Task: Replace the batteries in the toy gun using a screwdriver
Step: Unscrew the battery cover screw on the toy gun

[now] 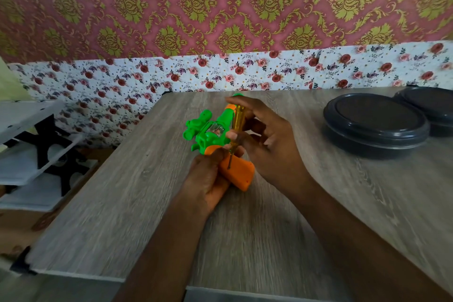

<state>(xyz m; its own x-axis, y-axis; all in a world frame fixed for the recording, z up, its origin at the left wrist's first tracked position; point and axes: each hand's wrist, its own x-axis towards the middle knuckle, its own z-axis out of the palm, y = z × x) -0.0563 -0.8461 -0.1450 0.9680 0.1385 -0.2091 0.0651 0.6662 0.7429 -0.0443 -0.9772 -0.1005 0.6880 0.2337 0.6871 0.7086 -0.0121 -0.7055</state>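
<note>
A green and orange toy gun lies on the wooden table, barrel pointing away, orange grip toward me. My left hand grips the orange grip from the left side. My right hand pinches a screwdriver with a clear yellow handle, held nearly upright. Its metal tip touches the side of the orange grip. Part of the grip is hidden under my left fingers.
Two dark round lidded containers stand at the table's back right. A white shelf with black brackets is off the table's left edge. A floral-papered wall runs behind the table.
</note>
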